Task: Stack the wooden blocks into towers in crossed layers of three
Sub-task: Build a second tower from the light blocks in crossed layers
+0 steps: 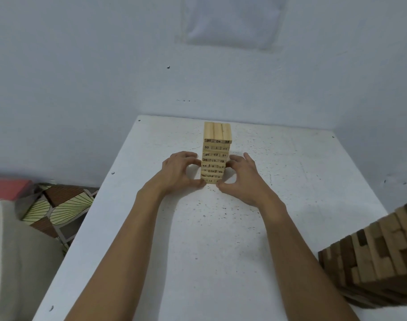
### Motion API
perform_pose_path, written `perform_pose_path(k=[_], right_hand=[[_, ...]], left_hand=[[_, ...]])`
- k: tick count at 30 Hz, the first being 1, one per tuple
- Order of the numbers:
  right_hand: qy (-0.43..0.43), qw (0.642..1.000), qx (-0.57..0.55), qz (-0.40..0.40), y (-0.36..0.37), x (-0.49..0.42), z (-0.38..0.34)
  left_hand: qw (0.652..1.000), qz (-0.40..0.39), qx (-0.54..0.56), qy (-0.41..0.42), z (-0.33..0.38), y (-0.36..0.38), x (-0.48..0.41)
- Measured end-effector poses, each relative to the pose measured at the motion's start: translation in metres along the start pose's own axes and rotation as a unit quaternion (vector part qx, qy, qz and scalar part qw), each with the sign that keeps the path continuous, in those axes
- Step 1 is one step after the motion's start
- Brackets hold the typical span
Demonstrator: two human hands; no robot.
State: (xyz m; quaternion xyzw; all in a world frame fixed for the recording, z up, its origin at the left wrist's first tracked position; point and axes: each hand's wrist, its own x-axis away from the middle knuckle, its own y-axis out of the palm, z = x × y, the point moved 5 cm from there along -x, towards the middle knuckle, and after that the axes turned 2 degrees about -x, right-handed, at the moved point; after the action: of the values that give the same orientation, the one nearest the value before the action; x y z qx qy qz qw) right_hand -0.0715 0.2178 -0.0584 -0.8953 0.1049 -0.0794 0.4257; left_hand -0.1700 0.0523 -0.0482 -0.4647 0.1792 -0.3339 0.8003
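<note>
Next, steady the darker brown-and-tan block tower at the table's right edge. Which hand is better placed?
The right hand: it holds the pale numbered wooden tower's right side, nearer the darker tower; the left hand would cross over.

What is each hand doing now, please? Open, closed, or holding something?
Left hand: curled round the tower, low on its left side.
Right hand: curled round the tower, low on its right side.
</note>
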Motion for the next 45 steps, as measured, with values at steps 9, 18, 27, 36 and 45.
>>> perform_pose_path(k=[9,18,27,36,45], right_hand=[[0.003,1.000,-0.018,0.012,0.004,0.001,0.004],[0.026,1.000,0.002,0.012,0.003,0.017,-0.005],[0.021,0.998,0.005,0.064,0.008,0.081,-0.021],[-0.048,0.998,0.001,0.050,0.024,0.182,-0.044],[-0.091,0.994,0.043,0.042,0.017,0.296,-0.010]], left_hand=[[1.000,-0.009,-0.008,-0.006,0.002,0.001,-0.003],[1.000,0.010,-0.009,-0.022,-0.001,0.004,0.010],[0.998,0.032,-0.040,-0.043,0.000,0.007,0.070],[0.999,0.034,-0.022,0.013,0.043,0.028,0.156],[0.994,0.024,0.039,0.104,0.122,0.060,0.198]])
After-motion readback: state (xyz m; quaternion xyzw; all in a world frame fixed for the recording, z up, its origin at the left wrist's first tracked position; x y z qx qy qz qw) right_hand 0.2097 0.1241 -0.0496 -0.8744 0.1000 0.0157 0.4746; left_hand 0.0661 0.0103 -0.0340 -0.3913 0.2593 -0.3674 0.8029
